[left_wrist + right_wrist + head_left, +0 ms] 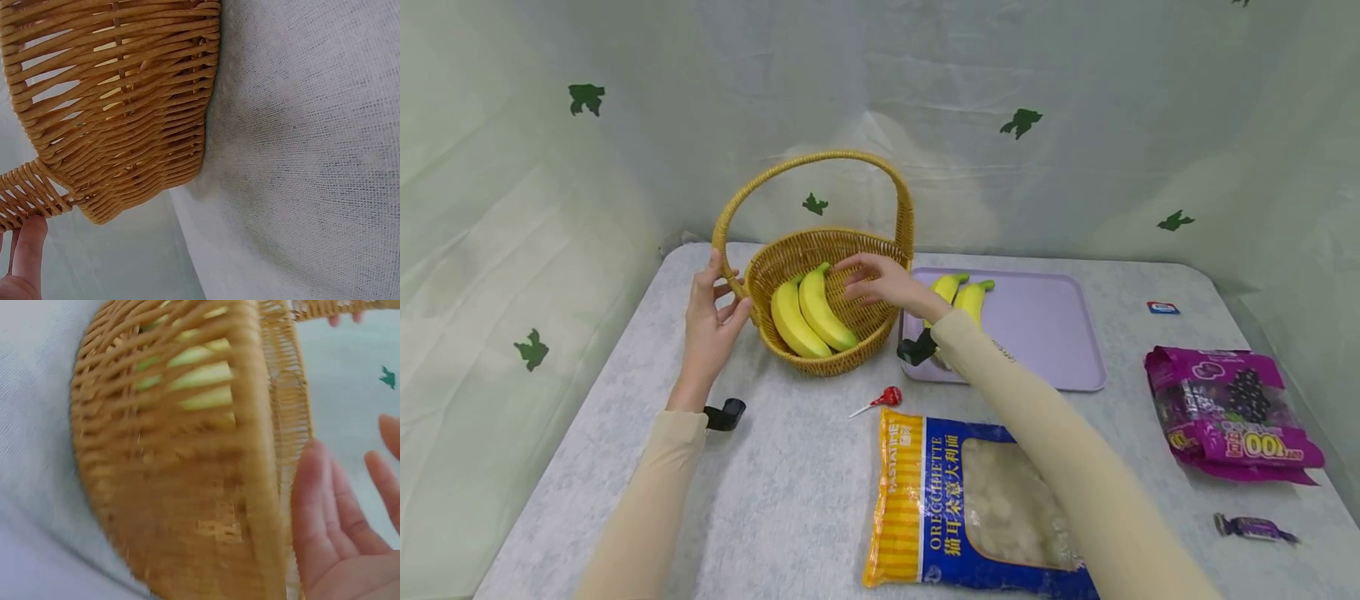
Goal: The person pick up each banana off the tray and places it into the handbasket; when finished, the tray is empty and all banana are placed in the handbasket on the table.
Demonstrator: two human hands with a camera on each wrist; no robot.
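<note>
A wicker basket with a tall arched handle stands at the back of the table. Two bananas lie side by side inside it. My left hand holds the handle low on its left side, with fingers and thumb around it; the left wrist view shows fingers touching the woven handle base. Over the basket's right part is my right hand, its fingers loosely bent and nothing between them. More bananas rest on a lilac tray, partly hidden behind the right wrist.
A red lollipop lies before the basket. Nearer is a blue and yellow pasta bag, partly under the right forearm. At right are a purple grape-printed bag, a wrapped purple candy and a small blue-red packet.
</note>
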